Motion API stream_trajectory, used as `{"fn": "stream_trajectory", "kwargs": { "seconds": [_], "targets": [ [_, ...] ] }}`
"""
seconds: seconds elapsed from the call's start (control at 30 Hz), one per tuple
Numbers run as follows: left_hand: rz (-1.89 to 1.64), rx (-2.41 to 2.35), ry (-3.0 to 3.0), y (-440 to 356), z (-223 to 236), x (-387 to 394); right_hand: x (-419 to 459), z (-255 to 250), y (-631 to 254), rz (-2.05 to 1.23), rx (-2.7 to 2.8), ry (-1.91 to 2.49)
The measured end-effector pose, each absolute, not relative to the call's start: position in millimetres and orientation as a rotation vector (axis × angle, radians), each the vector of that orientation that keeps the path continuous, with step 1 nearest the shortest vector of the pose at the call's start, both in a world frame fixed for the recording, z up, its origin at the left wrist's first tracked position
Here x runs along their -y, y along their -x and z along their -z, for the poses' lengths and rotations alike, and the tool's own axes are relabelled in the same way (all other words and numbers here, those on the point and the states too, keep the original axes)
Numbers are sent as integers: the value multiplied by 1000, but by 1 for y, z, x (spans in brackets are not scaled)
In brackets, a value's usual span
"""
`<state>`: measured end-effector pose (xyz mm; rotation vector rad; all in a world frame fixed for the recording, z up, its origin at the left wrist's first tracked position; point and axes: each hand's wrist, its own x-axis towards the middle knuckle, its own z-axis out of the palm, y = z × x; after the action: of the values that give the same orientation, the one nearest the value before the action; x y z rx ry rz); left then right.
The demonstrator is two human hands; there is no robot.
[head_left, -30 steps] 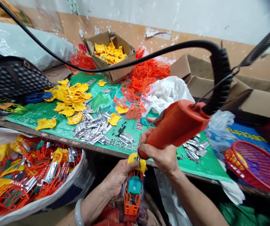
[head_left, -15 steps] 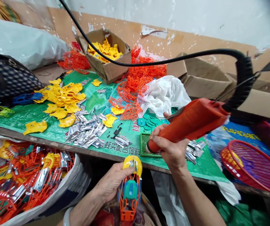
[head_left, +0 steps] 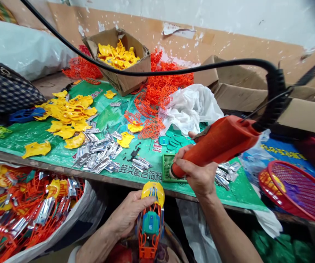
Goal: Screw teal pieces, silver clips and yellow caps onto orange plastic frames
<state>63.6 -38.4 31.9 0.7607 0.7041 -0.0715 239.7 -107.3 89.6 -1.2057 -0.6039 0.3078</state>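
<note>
My left hand [head_left: 127, 212] grips a toy car [head_left: 150, 223] low in the middle of the view, thumb over its yellow nose. The car has an orange frame and a teal block in its centre. My right hand [head_left: 201, 179] is wrapped round a red electric screwdriver [head_left: 217, 142], whose tip end points down and left; its bit cannot be made out. Behind that tool a small green basket [head_left: 166, 177] stands at the table edge, its contents partly hidden. Silver parts [head_left: 98, 153] and yellow car parts [head_left: 71, 113] lie in piles on the green sheet.
A black cable [head_left: 173, 72] crosses the view to the screwdriver. At the back stand a carton [head_left: 130, 80] of yellow parts and a heap of orange frames [head_left: 171, 78]. A sack [head_left: 88, 204] of mixed parts is at lower left, a red basket [head_left: 305, 193] at right.
The view has shifted slightly, and the cable hangs a little differently. Both hands keep their holds on the toy car and the screwdriver, nearly in place.
</note>
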Motion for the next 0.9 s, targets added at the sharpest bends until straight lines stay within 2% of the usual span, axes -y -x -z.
{"fn": "stream_trajectory", "kwargs": {
  "seconds": [0.67,0.9],
  "targets": [
    [32,-702,-729,-61,-28,39,110,-101,-237,-297,604,1204],
    [-1,-757,-721,-62,-33,41,127,-119,-210,-551,668,1031]
  ]
}}
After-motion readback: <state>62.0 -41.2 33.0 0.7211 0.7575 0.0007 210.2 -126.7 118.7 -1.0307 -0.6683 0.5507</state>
